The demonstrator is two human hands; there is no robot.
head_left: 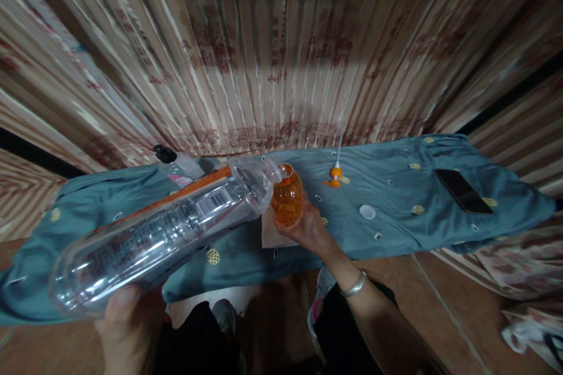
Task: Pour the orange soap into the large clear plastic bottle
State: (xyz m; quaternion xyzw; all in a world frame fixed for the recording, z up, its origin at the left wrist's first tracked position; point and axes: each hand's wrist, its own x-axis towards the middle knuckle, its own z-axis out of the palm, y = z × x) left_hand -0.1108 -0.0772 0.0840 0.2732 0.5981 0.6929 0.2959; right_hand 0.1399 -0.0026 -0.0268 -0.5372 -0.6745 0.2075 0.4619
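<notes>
A large clear plastic bottle (176,234) lies tilted in my left hand (127,322), which grips it near its base. Its neck points right and meets the mouth of a small orange bottle (287,202). My right hand (308,225) is wrapped around that orange bottle and keeps it roughly upright. To the right, an orange pump top (336,174) with a thin tube lies on the cloth. A round white cap (367,211) lies farther right. Whether liquid flows between the bottles I cannot make out.
A teal patterned cloth (396,187) covers the long table. A clear bottle with a black pump (165,154) stands behind the large bottle. A dark phone (464,191) lies at the right. Under my right hand is a beige card (270,234). A patterned curtain (272,58) hangs behind.
</notes>
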